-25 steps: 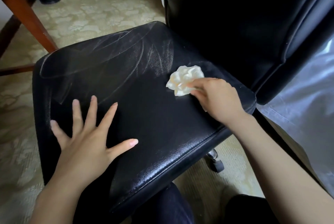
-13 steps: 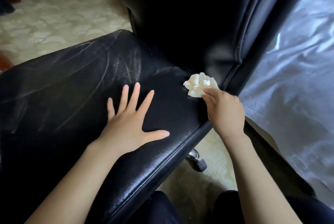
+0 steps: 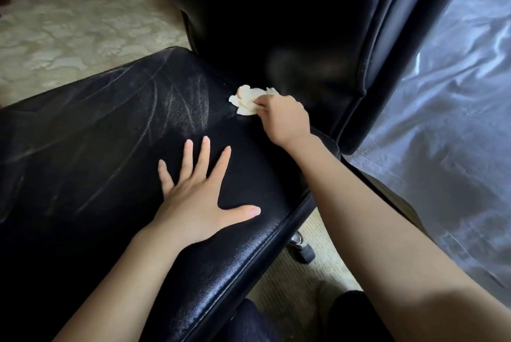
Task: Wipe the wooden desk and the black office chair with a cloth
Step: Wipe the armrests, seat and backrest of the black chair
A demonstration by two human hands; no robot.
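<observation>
Where the seat (image 3: 110, 153) of the black office chair (image 3: 345, 46) meets its backrest (image 3: 276, 10), a crumpled cream cloth (image 3: 244, 101) sits on the upholstery, right in the crease.

- Right grip (image 3: 284, 117) (bare hand): closed round the near edge of the cloth, fingers curled over it, most of the wad sticking out ahead and to the left of the knuckles. How hard it presses cannot be told.
- Left grip (image 3: 193, 203): holds nothing. Palm flat, fingers spread on the front half of the seat, well apart from the cloth. Looks like a brace for the chair.
- Cloth: judged very light, soft and limp, and it bunches rather than lying flat. Best taken as a wad, pinched from above with the fingertips behind it, so the bulk leads the stroke. A loose pinch would likely let it roll or slip out against the seam.
- Seat: smooth, glossy, leather-like. The cloth should slide easily on it. Pale dusty streaks (image 3: 188, 104) fan across the middle and left of it.
- Chair stands on castors; one castor (image 3: 304, 252) shows under the right edge. Judged liable to roll or swivel under a push, hence the flat hand.
- Wooden counter: not in view.
- Around: patterned carpet (image 3: 69, 24) at left, clear plastic sheet (image 3: 456, 120) at right.
</observation>
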